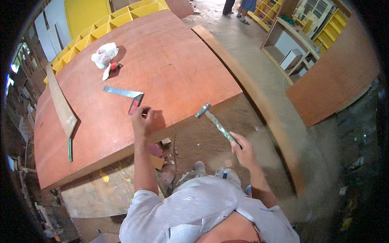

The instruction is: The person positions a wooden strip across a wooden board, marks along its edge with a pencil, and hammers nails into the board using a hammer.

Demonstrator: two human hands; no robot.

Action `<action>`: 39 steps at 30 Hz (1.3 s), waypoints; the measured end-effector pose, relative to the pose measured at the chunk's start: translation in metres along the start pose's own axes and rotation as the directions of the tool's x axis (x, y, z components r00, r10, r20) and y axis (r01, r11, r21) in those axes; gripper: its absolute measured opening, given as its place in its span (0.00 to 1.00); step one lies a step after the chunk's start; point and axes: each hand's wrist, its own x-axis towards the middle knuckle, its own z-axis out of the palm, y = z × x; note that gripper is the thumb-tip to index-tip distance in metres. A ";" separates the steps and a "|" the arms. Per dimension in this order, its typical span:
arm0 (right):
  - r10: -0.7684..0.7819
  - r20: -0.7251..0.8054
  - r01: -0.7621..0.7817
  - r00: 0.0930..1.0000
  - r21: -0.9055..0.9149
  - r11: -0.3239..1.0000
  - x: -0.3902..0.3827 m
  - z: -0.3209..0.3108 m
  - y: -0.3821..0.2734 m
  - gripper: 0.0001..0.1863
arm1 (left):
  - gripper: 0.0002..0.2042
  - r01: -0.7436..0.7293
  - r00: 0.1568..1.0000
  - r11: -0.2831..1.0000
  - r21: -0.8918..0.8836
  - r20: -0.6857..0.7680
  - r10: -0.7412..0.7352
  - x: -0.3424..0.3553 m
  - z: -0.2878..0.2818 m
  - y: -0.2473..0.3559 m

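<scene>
My right hand [242, 149] is wrapped round the handle of a ball-peen hammer [218, 126], held over the floor just off the near edge of the big reddish-brown board [174, 73]. The hammer's metal head points up and away from me. Above that board, close to its near edge, my left hand [142, 117] has its fingers curled together; whatever they pinch is too small to make out. A try square [121, 92] lies just beyond the left hand, its red-marked handle by the fingers.
Farther back on the board sit a white plastic bag [106, 54] and a red-and-black tape measure [115, 66]. On the left lie a wood strip [63, 103] and a green stick-like item [70, 150]. A long plank [251, 97] runs along the right. Two people stand far off.
</scene>
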 end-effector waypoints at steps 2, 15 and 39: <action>-0.033 0.044 0.033 0.998 0.004 0.999 0.057 -0.002 -0.012 0.24 | 0.09 -0.003 1.000 1.000 -0.004 -0.010 0.003 0.007 0.023 0.008; -0.430 0.397 0.585 0.811 -0.507 0.633 0.379 0.019 -0.041 0.14 | 0.08 0.257 0.938 0.952 -0.168 -0.194 -0.288 0.011 0.058 0.010; -0.541 0.314 0.609 0.780 -0.579 0.542 0.476 0.075 -0.041 0.16 | 0.09 -0.273 0.951 0.764 0.584 0.285 0.121 0.626 0.224 -0.163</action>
